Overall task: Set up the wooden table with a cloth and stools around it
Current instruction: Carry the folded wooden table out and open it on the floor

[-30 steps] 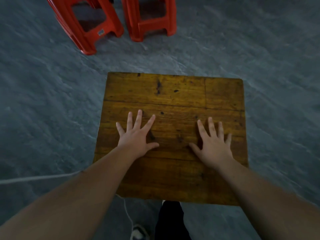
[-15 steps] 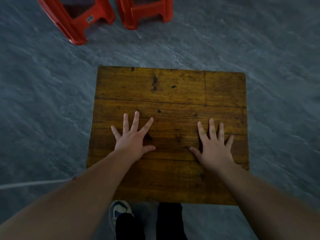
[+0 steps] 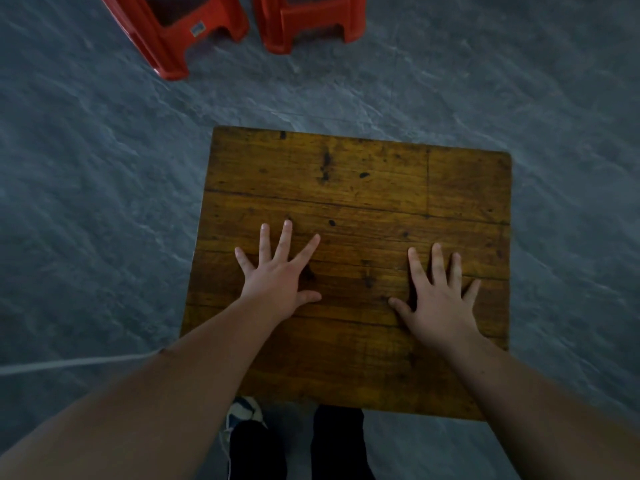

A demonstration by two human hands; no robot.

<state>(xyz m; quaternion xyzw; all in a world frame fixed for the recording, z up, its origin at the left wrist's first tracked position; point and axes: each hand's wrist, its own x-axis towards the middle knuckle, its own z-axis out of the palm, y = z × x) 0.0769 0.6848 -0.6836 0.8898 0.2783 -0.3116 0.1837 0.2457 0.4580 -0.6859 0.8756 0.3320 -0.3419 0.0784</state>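
A small square wooden table (image 3: 363,181) with a bare, knotted plank top stands in front of me on the floor. My left hand (image 3: 277,278) lies flat on its left half, fingers spread. My right hand (image 3: 440,303) lies flat on its right half, fingers spread too. Neither hand holds anything. Two red plastic stools stand beyond the table at the top: the left red stool (image 3: 180,32) and the right red stool (image 3: 311,26), both cut off by the frame's edge. No cloth is in view.
Grey stone-patterned floor (image 3: 86,202) surrounds the table. A thin white cord (image 3: 69,363) runs along the floor at the left, passing under my left forearm. My dark trouser legs and a shoe (image 3: 244,410) show below the table's near edge.
Both hands stay flat on the table. The view has shifted slightly, so the stools sit further right than half a second ago. A shoe came into sight below the table.
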